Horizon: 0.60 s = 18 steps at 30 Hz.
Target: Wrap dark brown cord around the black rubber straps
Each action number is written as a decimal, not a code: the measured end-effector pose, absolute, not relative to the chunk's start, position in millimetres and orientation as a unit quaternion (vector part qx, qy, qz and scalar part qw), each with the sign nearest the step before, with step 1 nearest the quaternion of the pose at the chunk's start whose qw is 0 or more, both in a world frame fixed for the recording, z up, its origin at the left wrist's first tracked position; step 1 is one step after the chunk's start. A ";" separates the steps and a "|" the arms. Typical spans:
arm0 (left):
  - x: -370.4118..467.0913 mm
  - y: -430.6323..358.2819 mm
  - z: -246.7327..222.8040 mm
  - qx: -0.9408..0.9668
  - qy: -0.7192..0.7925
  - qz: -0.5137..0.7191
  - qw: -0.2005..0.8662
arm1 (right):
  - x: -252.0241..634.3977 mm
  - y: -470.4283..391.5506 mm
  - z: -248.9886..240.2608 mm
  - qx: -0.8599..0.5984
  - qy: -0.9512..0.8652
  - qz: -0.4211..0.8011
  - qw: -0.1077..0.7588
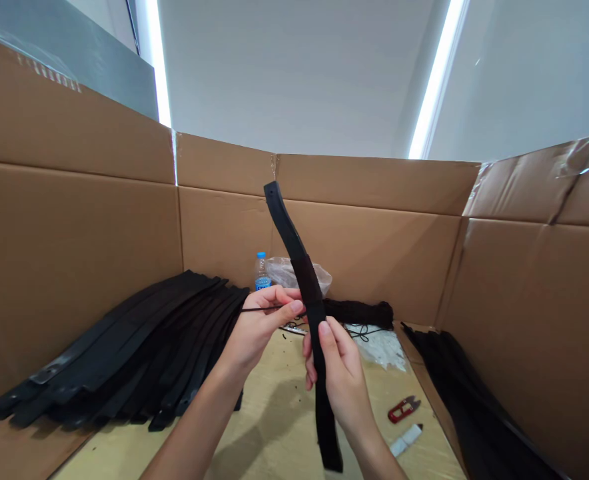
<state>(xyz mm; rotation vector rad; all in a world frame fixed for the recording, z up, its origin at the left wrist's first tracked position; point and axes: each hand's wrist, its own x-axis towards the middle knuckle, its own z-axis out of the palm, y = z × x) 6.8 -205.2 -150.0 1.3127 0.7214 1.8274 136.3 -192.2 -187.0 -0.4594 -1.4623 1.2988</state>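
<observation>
From the head camera, my right hand (337,370) is clamped around a long black strap (304,293), thumb pressed flat on its face, so that the strap stands nearly upright in the middle of the view, its top end curving toward 11 o'clock and its lower end hanging down past my wrist. My left hand (259,327) is pinched shut on a thin black cord (257,309), fingertips touching the strap just above my right thumb; the cord runs out level toward 9 o'clock. A stack of black straps (134,347) lies fanned against the cardboard wall (74,240) at 9 o'clock, and a second dark heap (469,393) lies along the wall at 4 o'clock. Behind my hands, at 12 o'clock, stand a water bottle (261,270) and a clear plastic bag (289,273), with a bundle of black cord (359,312) just beside them. Red snips (403,408) lie on the table (274,427) at 5 o'clock.
</observation>
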 end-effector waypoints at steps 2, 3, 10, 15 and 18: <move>8.8 -205.5 -149.1 0.513 0.273 0.709 0.400 | 135.9 -192.7 -186.1 -0.149 -0.577 0.617 0.515; 9.9 -206.1 -148.3 0.512 0.270 0.704 0.411 | 135.9 -192.6 -186.1 -0.129 -0.556 0.652 0.499; 12.5 -210.0 -147.5 0.509 0.262 0.699 0.430 | 135.5 -189.3 -189.1 -0.052 -0.487 0.781 0.387; 9.9 -207.7 -149.1 0.498 0.317 0.732 0.341 | 128.7 -187.8 -193.1 -0.164 -0.598 0.601 0.504; 10.4 -207.6 -148.1 0.499 0.333 0.731 0.325 | 126.8 -187.4 -196.2 -0.234 -0.630 0.495 0.551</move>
